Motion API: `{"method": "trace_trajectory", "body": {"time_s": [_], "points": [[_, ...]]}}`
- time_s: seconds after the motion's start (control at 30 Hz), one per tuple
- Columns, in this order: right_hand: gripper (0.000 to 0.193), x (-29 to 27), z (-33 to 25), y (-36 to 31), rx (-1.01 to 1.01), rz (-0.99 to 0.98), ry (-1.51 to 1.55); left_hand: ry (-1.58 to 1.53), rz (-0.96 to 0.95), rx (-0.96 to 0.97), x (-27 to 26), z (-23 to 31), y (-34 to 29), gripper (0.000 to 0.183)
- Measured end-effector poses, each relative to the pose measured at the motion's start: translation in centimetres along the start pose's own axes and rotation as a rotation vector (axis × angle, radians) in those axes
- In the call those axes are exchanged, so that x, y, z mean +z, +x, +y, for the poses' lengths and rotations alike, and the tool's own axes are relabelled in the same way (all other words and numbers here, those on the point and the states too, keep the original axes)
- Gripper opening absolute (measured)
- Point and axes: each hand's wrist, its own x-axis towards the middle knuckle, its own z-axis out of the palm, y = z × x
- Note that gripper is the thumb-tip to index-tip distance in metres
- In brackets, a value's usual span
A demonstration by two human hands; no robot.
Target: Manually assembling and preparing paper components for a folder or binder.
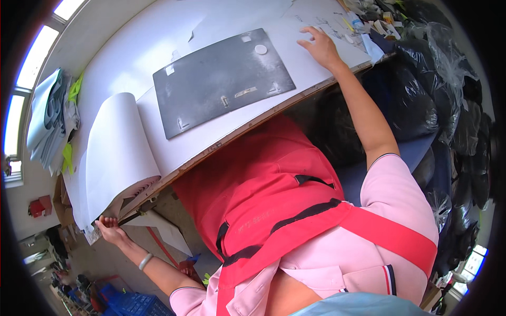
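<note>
My left hand (pixel 109 225) is at the lower left, below the table edge. Its fingers curl around the near end of a big white roll of sheet material (pixel 117 147) that lies across the white table (pixel 137 47). A pale bracelet sits on that wrist. My right hand (pixel 319 46) reaches far across and lies flat on the white sheet, fingers spread, holding nothing. It rests right of a dark grey board (pixel 221 79), which carries small taped scraps and a white disc (pixel 261 49).
Small tools and scraps (pixel 369 23) clutter the table's far right end. Black plastic bags (pixel 437 89) pile up on the right. Folded grey and white fabric (pixel 50 116) is stacked at the left by the window. A blue crate (pixel 134 304) stands on the floor.
</note>
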Motion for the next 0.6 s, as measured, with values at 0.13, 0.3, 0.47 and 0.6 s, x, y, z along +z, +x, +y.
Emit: {"method": "trace_trajectory", "body": {"time_s": [0.13,0.3,0.47,0.6], "points": [[0.038,-5.8,15.8,0.9,0.215,0.132,-0.117,0.019,-0.015,0.020,2.0,-2.4,-9.8,0.037],[0.049,-9.5,27.4,1.4,0.485,0.076,-0.476,0.182,-0.092,-0.326,4.7,-10.3,-19.4,0.030],[0.047,-8.4,29.4,1.3,0.552,-0.094,-0.384,0.531,-0.259,-0.023,8.6,-12.8,-22.2,0.028],[0.039,-8.2,29.0,0.9,0.314,0.169,-0.556,0.605,-0.331,-0.017,9.9,-10.9,-22.5,0.025]]}}
